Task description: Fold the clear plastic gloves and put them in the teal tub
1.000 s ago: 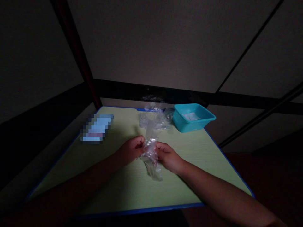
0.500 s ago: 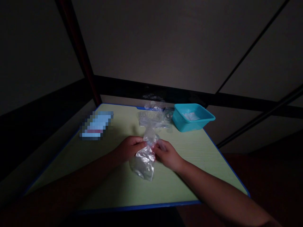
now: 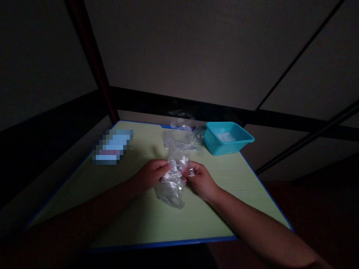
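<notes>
A crinkled clear plastic bag [image 3: 171,190] hangs between my two hands over the middle of the table. My left hand [image 3: 153,173] pinches its left side, thumb on top. On the opposite side my right hand [image 3: 200,179] grips the bag between thumb and fingers, and a small shiny bit of film shows by the fingers. The bag's lower part spreads toward me, and its upper part points to the back. Just beyond lie more clear plastic bags [image 3: 179,140], flat and partly overlapping; the held bag covers some of their front edge.
At the back right corner stands a turquoise plastic basket [image 3: 224,148] with white pieces inside. A pixelated, bright flat object [image 3: 113,147] lies at the left. The pale green table [image 3: 213,220] has a blue edge and meets a wall [image 3: 182,56] at the back.
The bag has shifted and crumpled differently between my hands, its lower end moving slightly up. My fingers have changed their hold a little. The view has moved slightly.
</notes>
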Demonstrator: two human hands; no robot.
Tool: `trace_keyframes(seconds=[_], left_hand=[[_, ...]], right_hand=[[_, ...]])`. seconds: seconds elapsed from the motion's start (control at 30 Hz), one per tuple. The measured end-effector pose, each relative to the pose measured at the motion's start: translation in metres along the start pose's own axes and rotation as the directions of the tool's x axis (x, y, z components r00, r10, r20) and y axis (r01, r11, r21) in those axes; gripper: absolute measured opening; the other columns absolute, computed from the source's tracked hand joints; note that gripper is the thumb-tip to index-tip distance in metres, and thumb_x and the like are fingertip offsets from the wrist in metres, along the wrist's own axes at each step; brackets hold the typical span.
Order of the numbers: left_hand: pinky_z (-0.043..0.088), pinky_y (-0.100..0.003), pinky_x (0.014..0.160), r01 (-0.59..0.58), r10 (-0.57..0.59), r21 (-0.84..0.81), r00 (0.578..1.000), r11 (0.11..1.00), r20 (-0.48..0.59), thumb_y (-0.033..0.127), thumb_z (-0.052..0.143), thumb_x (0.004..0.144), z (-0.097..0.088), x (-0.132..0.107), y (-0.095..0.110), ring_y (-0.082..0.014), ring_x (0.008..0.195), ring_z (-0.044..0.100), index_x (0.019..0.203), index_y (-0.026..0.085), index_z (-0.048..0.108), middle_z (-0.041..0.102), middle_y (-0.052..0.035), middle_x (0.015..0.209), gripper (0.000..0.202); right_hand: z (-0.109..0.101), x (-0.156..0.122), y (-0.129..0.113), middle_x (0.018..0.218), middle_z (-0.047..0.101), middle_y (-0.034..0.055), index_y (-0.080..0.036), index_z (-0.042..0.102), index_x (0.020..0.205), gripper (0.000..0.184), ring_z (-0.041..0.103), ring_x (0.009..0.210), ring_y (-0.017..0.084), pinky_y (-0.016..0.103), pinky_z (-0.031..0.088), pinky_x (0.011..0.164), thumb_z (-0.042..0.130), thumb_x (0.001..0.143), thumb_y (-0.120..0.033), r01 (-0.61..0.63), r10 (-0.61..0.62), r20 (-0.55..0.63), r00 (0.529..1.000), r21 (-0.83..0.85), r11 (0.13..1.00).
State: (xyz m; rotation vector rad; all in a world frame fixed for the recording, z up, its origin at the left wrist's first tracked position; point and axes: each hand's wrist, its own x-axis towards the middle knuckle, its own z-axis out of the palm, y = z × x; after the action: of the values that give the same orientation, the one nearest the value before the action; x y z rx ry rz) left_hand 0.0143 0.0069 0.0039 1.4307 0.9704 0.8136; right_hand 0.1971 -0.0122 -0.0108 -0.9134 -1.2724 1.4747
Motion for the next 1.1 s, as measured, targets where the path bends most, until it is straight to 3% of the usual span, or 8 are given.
trace_keyframes(seconds=[0.2, 0.33, 0.47, 0.63, 0.77, 0.97, 1.1], left_hand=[[0.036, -0.023, 0.05, -0.027, 0.024, -0.048, 0.999, 0.998, -0.045, 0.062, 0.063, 0.069, 0.002, 0.0, 0.003, -0.0131, 0.053, 0.049, 0.067, 0.015, 0.063, 0.058, 0.0006, 0.056, 0.047], [0.04, -0.025, 0.052, 0.023, -0.037, -0.129, 0.994, 0.991, -0.106, 0.068, 0.065, 0.066, 0.003, 0.002, -0.002, -0.0151, 0.055, 0.054, 0.069, 0.015, 0.061, 0.062, -0.0014, 0.059, 0.054], [0.047, -0.031, 0.059, 0.184, -0.188, -0.344, 0.982, 0.921, 0.022, 0.066, 0.067, 0.068, 0.002, 0.005, -0.004, -0.0224, 0.065, 0.065, 0.081, 0.013, 0.062, 0.068, -0.0078, 0.068, 0.055], [0.051, -0.035, 0.066, 0.3, -0.24, -0.486, 0.953, 0.821, 0.184, 0.046, 0.072, 0.07, 0.001, 0.004, 0.002, -0.0267, 0.072, 0.069, 0.085, 0.01, 0.066, 0.072, -0.0135, 0.077, 0.04], [0.051, -0.031, 0.062, 0.28, -0.226, -0.446, 0.959, 0.85, 0.17, 0.037, 0.078, 0.065, 0.002, 0.003, 0.002, -0.0231, 0.066, 0.068, 0.083, 0.011, 0.068, 0.073, -0.011, 0.076, 0.033], [0.051, -0.031, 0.061, 0.229, -0.203, -0.451, 0.973, 0.863, 0.106, 0.048, 0.075, 0.068, 0.003, 0.004, -0.005, -0.0234, 0.07, 0.068, 0.084, 0.014, 0.066, 0.072, -0.0084, 0.075, 0.038], [0.052, -0.031, 0.061, 0.211, -0.188, -0.473, 0.978, 0.855, 0.096, 0.045, 0.072, 0.074, 0.004, 0.004, -0.007, -0.0252, 0.074, 0.068, 0.087, 0.014, 0.065, 0.071, -0.009, 0.077, 0.035]], right_hand=[[0.0, 0.001, 0.001, 0.049, 0.051, -0.0042, -0.017, 0.056, 0.057, 0.036, 0.04, 0.046, 0.008, 0.023, 0.029, 0.05, 0.079, 0.066, -0.043, 0.03, -0.029, -0.015, 0.999, 0.042, 0.999], [0.0, 0.001, 0.001, 0.05, 0.051, -0.0038, -0.017, 0.055, 0.056, 0.036, 0.04, 0.048, 0.009, 0.024, 0.03, 0.052, 0.08, 0.065, -0.041, 0.039, -0.037, -0.038, 0.999, 0.042, 0.998], [0.0, 0.001, -0.001, 0.051, 0.051, -0.0039, -0.018, 0.054, 0.056, 0.035, 0.04, 0.049, 0.009, 0.024, 0.031, 0.052, 0.081, 0.064, -0.04, 0.054, -0.053, -0.037, 0.998, 0.042, 0.998], [0.0, 0.002, 0.0, 0.059, 0.056, -0.0028, -0.018, 0.062, 0.066, 0.027, 0.045, 0.055, 0.01, 0.025, 0.035, 0.057, 0.08, 0.064, -0.038, 0.074, -0.075, 0.011, 0.997, 0.039, 0.996], [0.0, 0.002, 0.001, 0.064, 0.059, -0.0011, -0.018, 0.065, 0.069, 0.025, 0.047, 0.058, 0.012, 0.026, 0.037, 0.06, 0.077, 0.068, -0.04, 0.064, -0.064, 0.017, 0.998, 0.006, 0.998], [-0.001, 0.003, 0.004, 0.061, 0.054, -0.0025, -0.018, 0.062, 0.066, 0.028, 0.044, 0.056, 0.011, 0.026, 0.037, 0.059, 0.076, 0.069, -0.042, 0.056, -0.056, -0.032, 0.998, 0.015, 0.998], [-0.001, 0.003, 0.004, 0.059, 0.053, -0.0033, -0.018, 0.063, 0.066, 0.026, 0.045, 0.056, 0.011, 0.026, 0.038, 0.06, 0.077, 0.069, -0.04, 0.074, -0.073, -0.04, 0.997, 0.025, 0.997]])
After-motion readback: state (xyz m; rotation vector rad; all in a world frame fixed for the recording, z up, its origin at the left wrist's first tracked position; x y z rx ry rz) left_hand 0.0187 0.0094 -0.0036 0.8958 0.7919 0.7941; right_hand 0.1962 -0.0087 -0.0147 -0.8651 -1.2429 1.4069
